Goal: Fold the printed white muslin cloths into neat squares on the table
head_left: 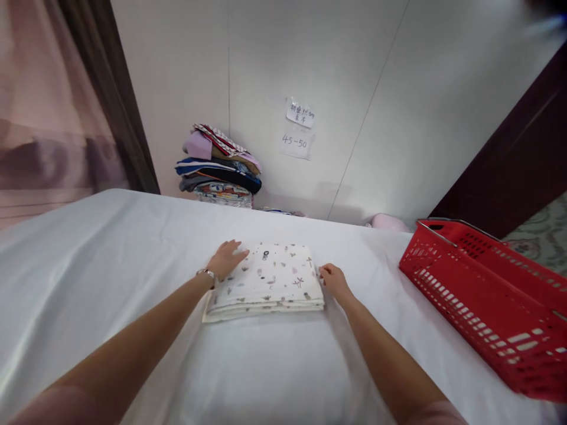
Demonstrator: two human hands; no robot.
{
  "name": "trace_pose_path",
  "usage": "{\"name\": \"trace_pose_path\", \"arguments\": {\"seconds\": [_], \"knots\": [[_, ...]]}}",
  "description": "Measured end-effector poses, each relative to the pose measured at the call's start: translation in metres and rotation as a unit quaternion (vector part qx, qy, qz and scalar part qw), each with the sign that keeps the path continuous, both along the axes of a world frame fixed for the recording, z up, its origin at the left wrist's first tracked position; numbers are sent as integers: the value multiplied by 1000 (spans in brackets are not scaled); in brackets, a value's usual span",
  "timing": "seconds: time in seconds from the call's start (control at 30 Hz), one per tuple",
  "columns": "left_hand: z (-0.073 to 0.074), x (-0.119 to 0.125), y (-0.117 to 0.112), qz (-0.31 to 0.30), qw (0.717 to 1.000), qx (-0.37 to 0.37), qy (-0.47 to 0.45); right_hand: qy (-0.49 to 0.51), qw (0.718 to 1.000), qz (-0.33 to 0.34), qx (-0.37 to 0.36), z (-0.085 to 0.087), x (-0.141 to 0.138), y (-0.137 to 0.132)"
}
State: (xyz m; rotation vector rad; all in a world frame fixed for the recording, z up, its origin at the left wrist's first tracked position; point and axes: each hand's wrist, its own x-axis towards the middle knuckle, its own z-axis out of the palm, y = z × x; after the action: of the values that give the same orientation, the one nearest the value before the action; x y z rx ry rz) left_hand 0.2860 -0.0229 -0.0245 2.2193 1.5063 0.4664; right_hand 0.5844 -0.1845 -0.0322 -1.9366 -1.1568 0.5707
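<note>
A folded white cloth (270, 277) printed with small figures lies on the white sheet (88, 260) in front of me. My left hand (225, 258) rests flat on the cloth's left upper part, fingers stretched out; a bracelet is on that wrist. My right hand (333, 280) is at the cloth's right edge with its fingers curled and pinched against the folded layers.
A red plastic basket (482, 301) stands on the sheet at the right. A stack of folded clothes (219, 168) sits against the white wall at the back. Two paper notes (299, 130) are stuck on the wall. A curtain hangs at the left.
</note>
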Motion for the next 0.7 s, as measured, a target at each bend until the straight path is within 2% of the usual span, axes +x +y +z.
{"name": "trace_pose_path", "arguments": {"seconds": [0.1,0.17,0.27,0.37,0.47,0.53,0.7], "knots": [[4,-6,-32,-50,998,27,41,76,997,1,-8,-3,-4,-24],[11,2,-61,-100,992,54,56,117,993,3,-12,-4,-8,-34],[21,32,-105,-189,976,100,35,157,988,2,-3,-6,-14,-38],[26,74,-136,-241,962,130,-1,185,983,-3,11,-6,-19,-39],[22,109,-149,-260,955,139,-20,216,976,0,16,-7,-22,-42],[16,123,-153,-250,958,138,-4,240,971,3,19,-7,-23,-46],[4,133,-157,-211,964,162,18,304,951,39,39,-8,-20,-53]]}}
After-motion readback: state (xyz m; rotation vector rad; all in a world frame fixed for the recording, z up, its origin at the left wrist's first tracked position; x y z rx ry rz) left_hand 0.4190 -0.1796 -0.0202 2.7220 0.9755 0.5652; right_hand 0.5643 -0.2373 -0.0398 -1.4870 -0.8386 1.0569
